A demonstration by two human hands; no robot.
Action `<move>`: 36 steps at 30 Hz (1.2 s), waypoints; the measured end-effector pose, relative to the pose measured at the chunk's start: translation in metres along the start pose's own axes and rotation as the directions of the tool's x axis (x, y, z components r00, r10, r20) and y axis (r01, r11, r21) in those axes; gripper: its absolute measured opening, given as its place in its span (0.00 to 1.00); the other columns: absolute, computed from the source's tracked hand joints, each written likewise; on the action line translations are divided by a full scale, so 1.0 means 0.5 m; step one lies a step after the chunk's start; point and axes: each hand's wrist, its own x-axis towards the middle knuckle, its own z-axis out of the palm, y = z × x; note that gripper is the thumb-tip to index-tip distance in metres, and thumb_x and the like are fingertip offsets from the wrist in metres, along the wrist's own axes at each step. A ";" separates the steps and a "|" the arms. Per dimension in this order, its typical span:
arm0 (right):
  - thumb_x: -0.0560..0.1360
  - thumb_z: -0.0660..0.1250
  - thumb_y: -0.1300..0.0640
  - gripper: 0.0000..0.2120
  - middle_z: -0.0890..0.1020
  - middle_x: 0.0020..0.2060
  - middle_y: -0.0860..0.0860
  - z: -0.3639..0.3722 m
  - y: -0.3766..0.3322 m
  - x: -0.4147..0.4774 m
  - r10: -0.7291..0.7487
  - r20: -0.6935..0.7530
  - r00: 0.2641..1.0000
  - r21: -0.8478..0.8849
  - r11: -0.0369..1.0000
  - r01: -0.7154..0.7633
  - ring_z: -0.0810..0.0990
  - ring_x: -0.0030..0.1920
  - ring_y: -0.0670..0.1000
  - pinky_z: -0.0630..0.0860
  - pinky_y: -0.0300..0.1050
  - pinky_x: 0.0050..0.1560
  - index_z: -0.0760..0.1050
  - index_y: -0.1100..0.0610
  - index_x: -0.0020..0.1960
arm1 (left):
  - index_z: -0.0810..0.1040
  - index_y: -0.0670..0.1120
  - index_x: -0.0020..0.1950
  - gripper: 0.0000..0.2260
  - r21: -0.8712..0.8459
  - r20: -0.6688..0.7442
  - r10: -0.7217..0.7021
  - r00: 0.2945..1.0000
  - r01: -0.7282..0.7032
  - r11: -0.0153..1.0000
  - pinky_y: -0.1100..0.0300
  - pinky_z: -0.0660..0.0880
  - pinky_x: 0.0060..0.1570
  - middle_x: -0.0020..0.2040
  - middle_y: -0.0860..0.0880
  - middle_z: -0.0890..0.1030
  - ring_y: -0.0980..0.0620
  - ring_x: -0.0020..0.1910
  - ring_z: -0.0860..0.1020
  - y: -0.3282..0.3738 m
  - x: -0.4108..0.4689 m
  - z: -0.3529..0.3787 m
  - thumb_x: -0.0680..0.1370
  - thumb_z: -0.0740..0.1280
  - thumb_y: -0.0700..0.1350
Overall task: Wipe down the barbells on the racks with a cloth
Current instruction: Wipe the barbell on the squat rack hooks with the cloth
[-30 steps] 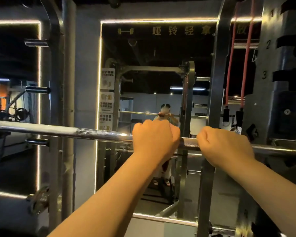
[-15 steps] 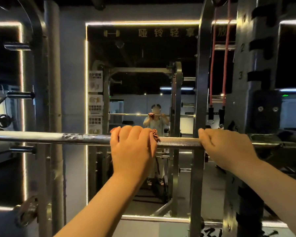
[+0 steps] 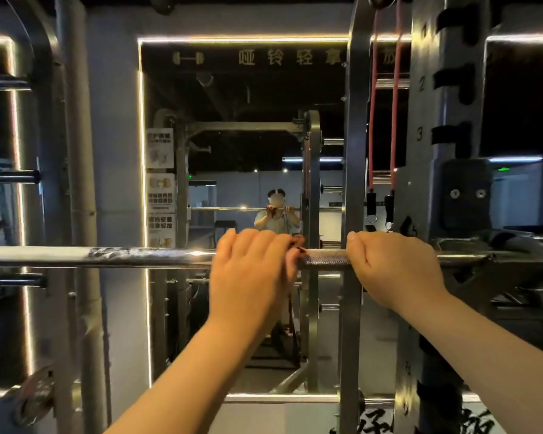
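While palms-down, both grips tight: left hand [image 3: 251,270] round cloth [image 3: 298,246], right hand [image 3: 392,270] round barbell [image 3: 138,257].

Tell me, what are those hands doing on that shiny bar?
A person is wiping a barbell that rests on a rack. The left hand curls over the bar with a reddish cloth, which only peeks out by the fingers. The right hand grips the rough part beside it. A mirror ahead reflects them.

glossy metal barbell [image 3: 138,256] with rough knurled section, matt grey metal rack upright [image 3: 445,120]
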 end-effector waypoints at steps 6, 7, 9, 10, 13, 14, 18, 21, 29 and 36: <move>0.83 0.39 0.44 0.29 0.72 0.25 0.48 0.015 -0.007 0.000 0.029 -0.035 0.999 -0.035 0.999 -0.030 0.71 0.25 0.46 0.63 0.42 0.29 0.71 0.50 0.34 | 0.73 0.51 0.41 0.14 0.143 0.093 -0.197 0.976 0.183 0.973 0.40 0.69 0.66 0.40 0.52 0.76 0.48 0.44 0.74 0.070 0.038 0.017 0.83 0.56 0.52; 0.83 0.39 0.44 0.29 0.71 0.25 0.48 0.016 -0.006 -0.001 0.034 -0.037 0.999 -0.018 0.999 -0.035 0.70 0.25 0.46 0.61 0.42 0.30 0.71 0.50 0.34 | 0.71 0.51 0.39 0.13 0.136 0.089 -0.160 0.983 0.147 0.980 0.40 0.70 0.64 0.38 0.52 0.74 0.49 0.42 0.73 0.092 0.042 0.022 0.83 0.57 0.52; 0.83 0.41 0.44 0.27 0.71 0.25 0.48 0.014 -0.002 -0.004 0.034 -0.027 0.999 0.001 0.999 -0.034 0.70 0.26 0.46 0.60 0.42 0.30 0.70 0.50 0.34 | 0.72 0.51 0.41 0.12 0.101 0.098 -0.082 0.992 0.072 0.992 0.41 0.71 0.64 0.39 0.51 0.75 0.49 0.43 0.73 0.111 0.041 0.029 0.83 0.58 0.52; 0.83 0.42 0.43 0.27 0.71 0.25 0.48 0.013 -0.002 -0.005 0.031 -0.021 0.999 0.007 1.000 -0.031 0.71 0.26 0.46 0.61 0.42 0.31 0.70 0.50 0.34 | 0.75 0.52 0.45 0.12 0.086 0.116 -0.046 0.992 0.036 0.996 0.41 0.70 0.65 0.42 0.52 0.77 0.49 0.45 0.74 0.105 0.036 0.027 0.84 0.57 0.53; 0.83 0.43 0.43 0.26 0.72 0.25 0.49 0.011 0.004 -0.002 0.016 -0.004 1.000 -0.003 1.000 -0.016 0.71 0.26 0.46 0.63 0.42 0.31 0.70 0.49 0.34 | 0.76 0.52 0.58 0.15 0.045 0.171 0.078 0.982 -0.087 0.995 0.46 0.70 0.64 0.51 0.52 0.79 0.49 0.51 0.76 0.046 0.020 0.001 0.86 0.52 0.55; 0.83 0.43 0.43 0.26 0.72 0.25 0.49 0.009 0.005 -0.002 0.013 0.004 1.000 -0.003 1.000 -0.013 0.71 0.25 0.46 0.62 0.41 0.31 0.70 0.49 0.34 | 0.76 0.51 0.60 0.16 0.040 0.179 0.088 0.980 -0.097 0.994 0.47 0.71 0.63 0.52 0.52 0.80 0.49 0.52 0.76 0.021 0.017 -0.012 0.86 0.51 0.55; 0.83 0.41 0.43 0.27 0.71 0.24 0.48 0.016 -0.002 -0.001 0.013 -0.011 1.000 0.018 1.000 -0.013 0.70 0.25 0.46 0.63 0.42 0.32 0.69 0.48 0.33 | 0.79 0.50 0.53 0.16 0.067 0.100 -0.068 0.993 0.061 0.996 0.44 0.75 0.61 0.49 0.51 0.82 0.47 0.50 0.79 -0.100 -0.004 -0.056 0.84 0.53 0.54; 0.83 0.41 0.47 0.24 0.73 0.29 0.47 -0.011 -0.023 0.005 0.037 0.130 0.991 -0.104 0.994 -0.023 0.72 0.30 0.47 0.68 0.45 0.38 0.71 0.52 0.40 | 0.80 0.49 0.51 0.13 0.039 0.085 -0.212 0.974 0.209 0.977 0.41 0.72 0.64 0.47 0.51 0.81 0.48 0.50 0.78 -0.128 -0.011 -0.060 0.83 0.57 0.51; 0.86 0.48 0.51 0.14 0.79 0.47 0.49 -0.013 -0.241 0.065 -0.240 0.158 0.958 -0.050 0.967 0.250 0.80 0.47 0.54 0.70 0.51 0.47 0.72 0.52 0.55 | 0.79 0.52 0.53 0.11 0.174 0.196 -0.097 0.976 0.063 0.983 0.43 0.64 0.74 0.51 0.52 0.82 0.49 0.55 0.79 -0.068 0.013 -0.031 0.82 0.60 0.55; 0.83 0.38 0.39 0.29 0.76 0.31 0.47 0.025 -0.249 0.067 -0.067 0.150 0.986 -0.008 0.998 0.069 0.75 0.31 0.47 0.72 0.44 0.34 0.71 0.50 0.39 | 0.82 0.52 0.53 0.17 0.060 0.020 -0.090 0.996 0.089 0.994 0.43 0.68 0.71 0.49 0.54 0.83 0.51 0.52 0.80 -0.211 -0.028 -0.071 0.84 0.53 0.52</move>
